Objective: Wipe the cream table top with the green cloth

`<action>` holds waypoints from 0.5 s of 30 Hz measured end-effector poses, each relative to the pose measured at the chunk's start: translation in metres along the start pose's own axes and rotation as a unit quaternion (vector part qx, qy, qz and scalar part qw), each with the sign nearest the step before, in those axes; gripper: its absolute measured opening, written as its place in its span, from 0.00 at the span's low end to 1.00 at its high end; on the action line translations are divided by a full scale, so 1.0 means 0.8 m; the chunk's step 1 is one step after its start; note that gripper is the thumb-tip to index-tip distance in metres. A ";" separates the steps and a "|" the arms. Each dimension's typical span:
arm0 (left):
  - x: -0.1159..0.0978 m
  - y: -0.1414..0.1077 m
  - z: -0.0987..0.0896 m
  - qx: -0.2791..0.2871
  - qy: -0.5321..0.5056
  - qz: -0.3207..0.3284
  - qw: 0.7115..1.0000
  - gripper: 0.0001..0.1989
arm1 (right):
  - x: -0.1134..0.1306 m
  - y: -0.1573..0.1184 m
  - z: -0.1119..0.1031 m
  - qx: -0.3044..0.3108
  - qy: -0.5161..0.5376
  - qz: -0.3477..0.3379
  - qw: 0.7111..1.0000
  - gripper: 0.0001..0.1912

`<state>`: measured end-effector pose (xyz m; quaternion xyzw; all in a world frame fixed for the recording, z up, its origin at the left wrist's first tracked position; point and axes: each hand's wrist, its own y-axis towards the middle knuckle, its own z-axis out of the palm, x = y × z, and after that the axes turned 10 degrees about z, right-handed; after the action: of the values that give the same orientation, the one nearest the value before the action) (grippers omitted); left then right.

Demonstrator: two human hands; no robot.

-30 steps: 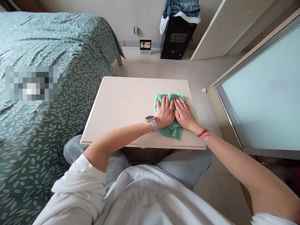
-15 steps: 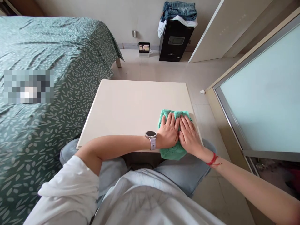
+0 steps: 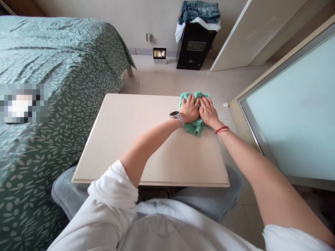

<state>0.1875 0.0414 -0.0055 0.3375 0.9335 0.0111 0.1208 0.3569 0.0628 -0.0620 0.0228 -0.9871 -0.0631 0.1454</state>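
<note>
A green cloth (image 3: 195, 129) lies crumpled at the far right corner of the cream tabletop (image 3: 146, 146). My left hand (image 3: 190, 108) presses on it with the palm down and the fingers stretched forward; a watch (image 3: 175, 114) is on that wrist. Right beside it, my right hand (image 3: 208, 112) lies flat on the cloth too, fingers extended, with a red string bracelet (image 3: 222, 129) at the wrist. The two hands nearly touch. Some of the cloth is hidden beneath them, and its lower edge trails toward me.
A bed with a green leaf-patterned cover (image 3: 78, 69) stands on the left. Beyond the table are a small screen device (image 3: 159, 55) on the floor and a black cabinet (image 3: 195, 48) topped with folded jeans (image 3: 200, 11). A frosted glass panel (image 3: 295, 122) runs along the right.
Both hands have slid the cloth away from me, from the table's near right area to its far right corner. My arms are stretched further out.
</note>
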 end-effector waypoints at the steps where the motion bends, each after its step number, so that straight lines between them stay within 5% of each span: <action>1: 0.005 0.008 0.000 0.002 -0.002 0.002 1.000 0.35 | -0.001 0.009 0.003 -0.003 0.001 0.015 1.000 0.38; 8: 0.016 0.026 0.004 -0.022 -0.018 0.002 1.000 0.34 | -0.005 0.021 0.024 -0.052 0.071 0.094 0.992 0.36; 15: -0.014 -0.018 0.005 -0.009 -0.010 0.045 0.999 0.32 | 0.009 -0.058 0.017 -0.062 0.013 0.138 0.988 0.37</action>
<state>0.1874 0.0231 -0.0084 0.3781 0.9160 0.0215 0.1324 0.3477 0.0182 -0.0787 -0.1220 -0.9730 -0.1036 0.1663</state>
